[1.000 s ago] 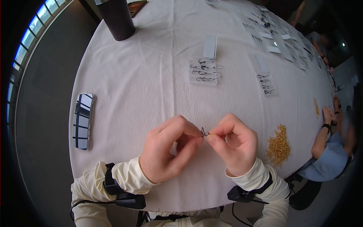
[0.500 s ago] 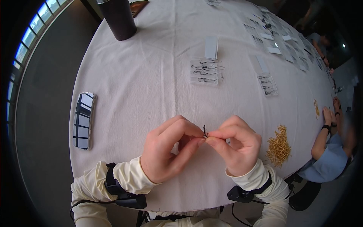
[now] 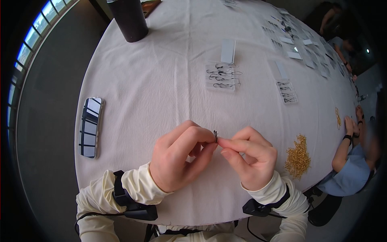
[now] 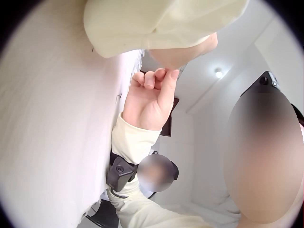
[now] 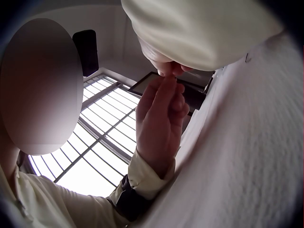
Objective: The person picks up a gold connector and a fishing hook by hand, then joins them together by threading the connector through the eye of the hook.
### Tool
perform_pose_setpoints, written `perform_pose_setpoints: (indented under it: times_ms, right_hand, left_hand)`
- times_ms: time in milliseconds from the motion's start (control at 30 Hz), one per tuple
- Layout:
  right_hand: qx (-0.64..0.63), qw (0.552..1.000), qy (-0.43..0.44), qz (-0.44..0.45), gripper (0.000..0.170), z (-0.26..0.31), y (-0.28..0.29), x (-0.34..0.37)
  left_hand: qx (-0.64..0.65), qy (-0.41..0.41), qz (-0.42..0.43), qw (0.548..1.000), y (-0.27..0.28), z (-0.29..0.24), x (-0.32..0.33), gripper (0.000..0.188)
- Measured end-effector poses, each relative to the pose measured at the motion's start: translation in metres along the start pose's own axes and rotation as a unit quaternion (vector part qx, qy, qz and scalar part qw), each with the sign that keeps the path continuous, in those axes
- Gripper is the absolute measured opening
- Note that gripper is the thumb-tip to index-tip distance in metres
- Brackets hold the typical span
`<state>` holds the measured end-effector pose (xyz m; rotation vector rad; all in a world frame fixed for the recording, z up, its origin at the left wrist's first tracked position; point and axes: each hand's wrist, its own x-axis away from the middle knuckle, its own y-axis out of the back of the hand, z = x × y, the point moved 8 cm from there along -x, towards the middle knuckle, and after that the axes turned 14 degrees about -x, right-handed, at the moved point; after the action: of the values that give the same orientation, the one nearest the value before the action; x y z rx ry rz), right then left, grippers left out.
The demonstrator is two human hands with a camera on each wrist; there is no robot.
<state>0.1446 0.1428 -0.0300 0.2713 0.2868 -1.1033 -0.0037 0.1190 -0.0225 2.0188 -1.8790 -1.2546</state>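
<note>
Close to the table's front, my left hand (image 3: 177, 155) pinches a small bunch of thin black fishhooks (image 3: 215, 135) between thumb and index finger, their dark ends sticking up. My right hand (image 3: 254, 157) meets it from the right, its index fingertip at the bunch and its thumb a little lower, apart from it. The other right fingers are bent. In the left wrist view the right hand (image 4: 147, 102) faces the left one, and the right wrist view has the left hand (image 5: 159, 114) fingertip to fingertip with the right; the hooks are hidden in both.
Beyond the hands, a clear box (image 3: 219, 76) holds several black hooks; a similar box (image 3: 286, 92) stands farther right. A pile of small gold pieces (image 3: 298, 157) lies right of my right hand. A phone (image 3: 90, 127) and a dark tumbler (image 3: 129, 20) are at left. Another person's hands (image 3: 351, 126) rest at the right edge.
The black bunch moved slightly up and left with my left fingertips. My right thumb, earlier pinching together with the index finger at the hooks, has drawn away from the index fingertip.
</note>
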Motion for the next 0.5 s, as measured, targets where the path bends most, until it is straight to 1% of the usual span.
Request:
perform_pose_setpoints:
  times_ms: [333,500]
  right_hand:
    - [0.05,0.998,0.037,0.015,0.026,0.009,-0.001,-0.001]
    - [0.065,0.996,0.05,0.037,0.027,0.013,-0.002,-0.001]
  left_hand:
    - [0.011,0.011,0.003,1.0,0.0,0.004,0.0,0.016]
    - [0.048,0.044,0.002,0.998,-0.002,0.01,0.0,0.014]
